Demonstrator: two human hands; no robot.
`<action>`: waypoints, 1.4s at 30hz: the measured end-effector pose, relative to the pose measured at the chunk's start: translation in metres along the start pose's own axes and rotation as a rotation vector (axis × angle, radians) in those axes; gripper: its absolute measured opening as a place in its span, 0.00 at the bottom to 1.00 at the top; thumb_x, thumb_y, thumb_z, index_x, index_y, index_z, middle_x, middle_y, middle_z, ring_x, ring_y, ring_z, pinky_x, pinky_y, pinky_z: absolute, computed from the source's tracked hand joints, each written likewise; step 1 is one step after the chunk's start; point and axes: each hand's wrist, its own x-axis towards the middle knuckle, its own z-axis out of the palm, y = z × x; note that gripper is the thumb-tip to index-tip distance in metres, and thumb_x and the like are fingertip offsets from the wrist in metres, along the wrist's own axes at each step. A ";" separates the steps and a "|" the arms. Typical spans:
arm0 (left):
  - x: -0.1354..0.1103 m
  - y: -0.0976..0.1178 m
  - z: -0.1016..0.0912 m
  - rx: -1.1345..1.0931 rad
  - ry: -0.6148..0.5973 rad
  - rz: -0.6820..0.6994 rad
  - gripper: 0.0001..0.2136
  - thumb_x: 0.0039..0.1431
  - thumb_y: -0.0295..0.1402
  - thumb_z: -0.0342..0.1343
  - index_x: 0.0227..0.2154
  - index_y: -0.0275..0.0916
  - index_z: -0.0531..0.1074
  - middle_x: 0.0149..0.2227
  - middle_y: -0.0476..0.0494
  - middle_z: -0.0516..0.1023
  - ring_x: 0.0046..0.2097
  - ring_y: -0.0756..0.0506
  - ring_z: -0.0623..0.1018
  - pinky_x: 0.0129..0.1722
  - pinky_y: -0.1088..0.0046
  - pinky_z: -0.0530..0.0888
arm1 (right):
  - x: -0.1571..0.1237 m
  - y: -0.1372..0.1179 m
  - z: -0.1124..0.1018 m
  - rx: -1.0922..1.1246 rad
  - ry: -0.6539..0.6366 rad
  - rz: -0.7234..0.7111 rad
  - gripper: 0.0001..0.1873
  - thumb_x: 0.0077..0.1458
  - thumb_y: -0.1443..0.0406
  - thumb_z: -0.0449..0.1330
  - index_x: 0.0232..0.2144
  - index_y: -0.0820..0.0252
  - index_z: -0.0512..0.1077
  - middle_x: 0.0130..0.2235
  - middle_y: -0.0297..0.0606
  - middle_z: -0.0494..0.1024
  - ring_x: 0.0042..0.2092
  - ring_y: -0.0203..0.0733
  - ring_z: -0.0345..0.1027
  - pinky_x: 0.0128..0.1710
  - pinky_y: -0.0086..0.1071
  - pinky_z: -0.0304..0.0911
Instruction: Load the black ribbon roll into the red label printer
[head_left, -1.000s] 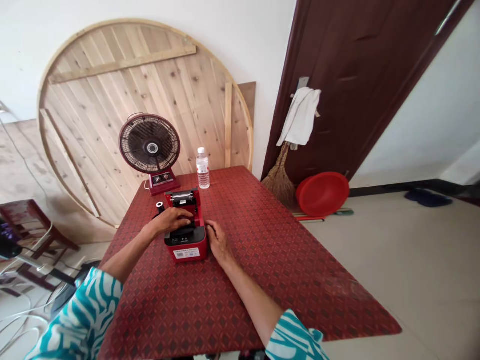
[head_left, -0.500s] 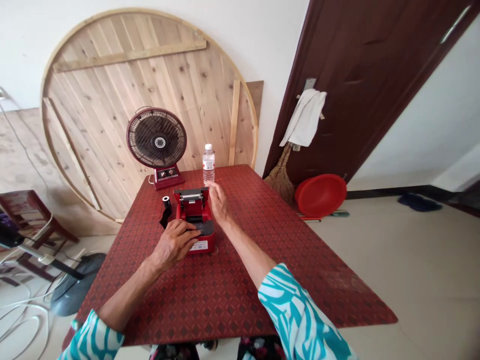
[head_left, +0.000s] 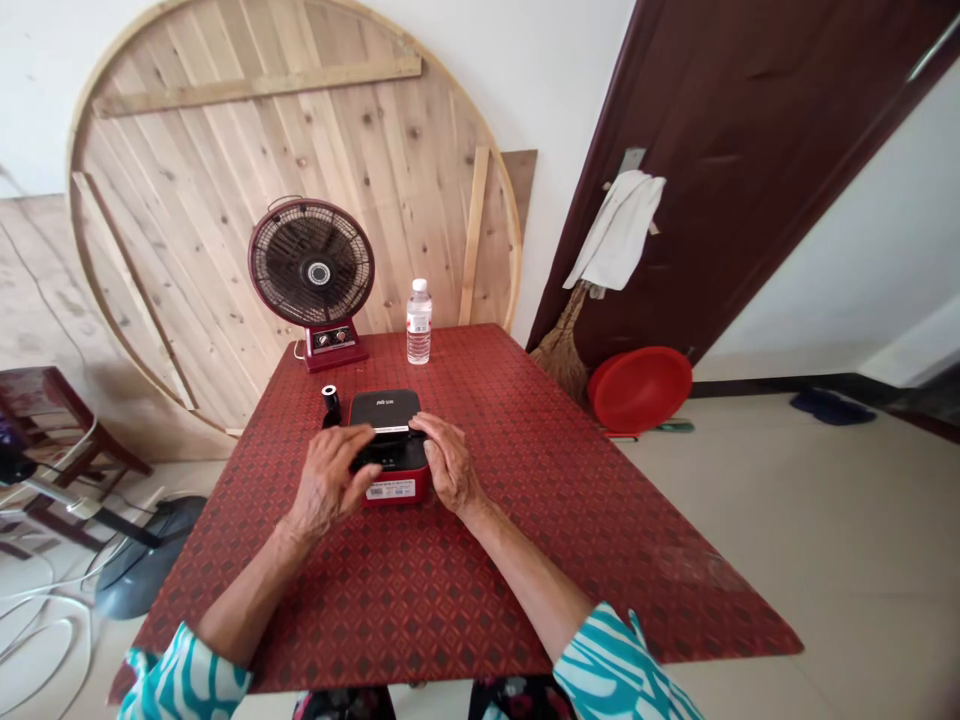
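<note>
A small red printer with a black lid [head_left: 387,425] sits in the middle of the red patterned table [head_left: 525,480], its lid down. My left hand [head_left: 330,480] rests on the printer's left front, fingers laid across the top. My right hand [head_left: 448,462] lies against its right side, fingers stretched over the lid edge. A small black roll core [head_left: 330,400] stands just left of the printer.
A red desk fan [head_left: 313,280] and a water bottle [head_left: 418,322] stand at the table's far edge, before a round wooden tabletop leaning on the wall. A broom and red basin [head_left: 640,388] lie by the brown door. Chairs and cables are at the left.
The printer's lid, open and upright before, is now closed. My right hand came back from the lid's far side to the printer's right edge; my left hand stayed on the front.
</note>
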 end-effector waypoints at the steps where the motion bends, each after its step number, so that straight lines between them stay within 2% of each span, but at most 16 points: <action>1: 0.000 -0.003 -0.002 0.036 -0.005 -0.047 0.17 0.61 0.37 0.50 0.51 0.38 0.68 0.50 0.36 0.74 0.52 0.41 0.70 0.53 0.59 0.62 | -0.001 0.001 0.000 -0.011 -0.005 0.005 0.19 0.62 0.63 0.44 0.51 0.54 0.66 0.49 0.40 0.75 0.56 0.43 0.63 0.56 0.44 0.55; 6: -0.004 -0.014 -0.004 0.113 -0.105 -0.071 0.16 0.61 0.40 0.49 0.49 0.40 0.71 0.50 0.39 0.75 0.55 0.39 0.69 0.57 0.55 0.56 | -0.002 0.002 -0.001 -0.024 -0.030 0.044 0.20 0.61 0.63 0.43 0.52 0.54 0.66 0.49 0.41 0.76 0.57 0.45 0.63 0.56 0.46 0.55; 11: -0.011 -0.018 0.002 -0.007 -0.066 -0.115 0.17 0.63 0.40 0.45 0.49 0.40 0.70 0.52 0.39 0.74 0.56 0.40 0.67 0.59 0.54 0.54 | -0.003 -0.003 0.000 0.067 -0.004 0.089 0.19 0.62 0.61 0.43 0.49 0.54 0.68 0.49 0.41 0.75 0.57 0.44 0.63 0.57 0.45 0.55; 13: -0.013 -0.019 0.001 -0.142 0.010 -0.221 0.18 0.64 0.41 0.41 0.49 0.40 0.70 0.52 0.39 0.73 0.56 0.41 0.68 0.58 0.56 0.58 | -0.003 -0.004 0.002 0.153 0.040 0.179 0.20 0.63 0.59 0.42 0.48 0.54 0.68 0.51 0.41 0.74 0.57 0.43 0.62 0.58 0.44 0.55; 15: -0.015 -0.021 -0.002 -0.307 0.127 -0.406 0.18 0.64 0.42 0.41 0.48 0.40 0.70 0.50 0.39 0.73 0.53 0.42 0.70 0.53 0.62 0.65 | -0.004 -0.001 0.004 0.239 0.148 0.296 0.21 0.63 0.56 0.41 0.50 0.54 0.67 0.53 0.41 0.72 0.58 0.43 0.62 0.59 0.43 0.55; 17: -0.016 -0.024 -0.005 -0.476 0.230 -0.599 0.17 0.62 0.43 0.45 0.46 0.40 0.70 0.45 0.41 0.75 0.44 0.45 0.74 0.44 0.69 0.70 | -0.007 0.009 0.008 0.292 0.269 0.412 0.23 0.62 0.54 0.42 0.52 0.55 0.65 0.54 0.43 0.71 0.57 0.43 0.62 0.58 0.44 0.56; 19: -0.017 -0.027 -0.005 -0.661 0.256 -0.745 0.17 0.60 0.45 0.48 0.42 0.38 0.71 0.37 0.44 0.75 0.34 0.49 0.74 0.33 0.74 0.70 | -0.011 0.022 0.012 0.324 0.325 0.523 0.25 0.61 0.51 0.43 0.53 0.57 0.64 0.53 0.45 0.70 0.55 0.44 0.64 0.56 0.45 0.58; 21: -0.015 -0.029 -0.003 -0.853 0.223 -0.858 0.15 0.56 0.45 0.52 0.38 0.37 0.71 0.30 0.48 0.73 0.25 0.53 0.69 0.23 0.78 0.65 | -0.015 0.034 0.017 0.356 0.309 0.606 0.26 0.60 0.50 0.44 0.52 0.58 0.64 0.52 0.46 0.71 0.53 0.45 0.66 0.54 0.45 0.60; 23: -0.011 -0.029 0.001 -1.012 0.145 -0.959 0.14 0.52 0.44 0.56 0.33 0.37 0.69 0.24 0.52 0.70 0.19 0.55 0.65 0.17 0.80 0.59 | -0.017 0.042 0.021 0.388 0.268 0.651 0.27 0.59 0.48 0.45 0.51 0.58 0.64 0.51 0.46 0.72 0.52 0.45 0.67 0.52 0.45 0.62; 27: 0.001 -0.023 0.004 -1.195 -0.042 -1.070 0.16 0.46 0.44 0.60 0.25 0.38 0.63 0.19 0.56 0.67 0.14 0.57 0.61 0.13 0.81 0.52 | -0.017 0.042 0.024 0.409 0.205 0.676 0.26 0.57 0.47 0.47 0.48 0.56 0.67 0.48 0.44 0.75 0.50 0.46 0.69 0.50 0.43 0.65; 29: 0.006 -0.022 0.004 -1.228 -0.096 -1.100 0.16 0.43 0.43 0.61 0.23 0.38 0.61 0.16 0.57 0.65 0.13 0.57 0.60 0.12 0.82 0.50 | -0.016 0.041 0.024 0.415 0.202 0.674 0.26 0.57 0.47 0.48 0.48 0.56 0.68 0.47 0.43 0.76 0.48 0.46 0.70 0.48 0.42 0.66; 35: 0.011 -0.025 0.004 -1.277 -0.128 -1.216 0.16 0.36 0.36 0.64 0.24 0.39 0.60 0.14 0.60 0.62 0.12 0.58 0.57 0.11 0.83 0.46 | -0.016 0.039 0.023 0.428 0.184 0.667 0.25 0.57 0.47 0.48 0.47 0.56 0.69 0.45 0.43 0.77 0.46 0.46 0.72 0.47 0.42 0.67; 42: 0.010 -0.031 0.004 -1.356 -0.187 -1.244 0.18 0.35 0.34 0.65 0.25 0.39 0.59 0.15 0.60 0.62 0.12 0.60 0.55 0.12 0.84 0.46 | -0.014 0.034 0.020 0.432 0.161 0.679 0.24 0.57 0.48 0.48 0.47 0.56 0.69 0.46 0.42 0.77 0.47 0.45 0.71 0.48 0.41 0.66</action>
